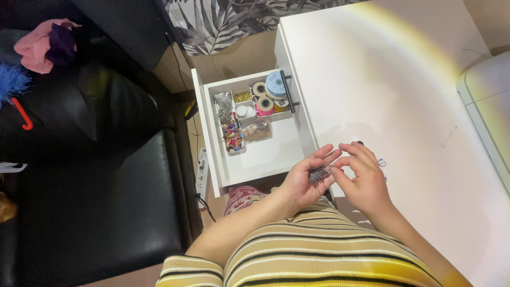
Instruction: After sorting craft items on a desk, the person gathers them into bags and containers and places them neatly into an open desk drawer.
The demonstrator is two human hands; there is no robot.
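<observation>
At the near edge of the white table (404, 95), both hands meet over the corner closest to the body. The left hand (304, 179) is cupped, palm turned up and inward, and its curled fingers (323, 157) and thumb close around a small dark object (317, 174). That object appears ridged or stacked with a clear end; its exact kind cannot be told at this size. The right hand (364, 178) faces the left, fingers loosely bent, with its thumb and forefinger tips pinching the right end of the same object. The two hands touch at the fingertips.

Just beyond the right hand, a few small round pieces (382, 162) lie on the tabletop, partly hidden by the fingers.

To the left of the table, a white drawer (260, 159) stands pulled out. Its far half holds clear compartment trays: multicoloured small items (232, 135), gold beads (243, 97), brownish pieces (257, 131), and several ribbon or tape rolls (271, 93) in beige, pink and pale blue. The near half of the drawer floor is bare white.

A black upholstered seat (95, 196) sits left of the drawer. Pink and purple cloth (45, 45) lies at its far end. A striped yellow, black and white sleeve (319, 255) covers the lower arms.
</observation>
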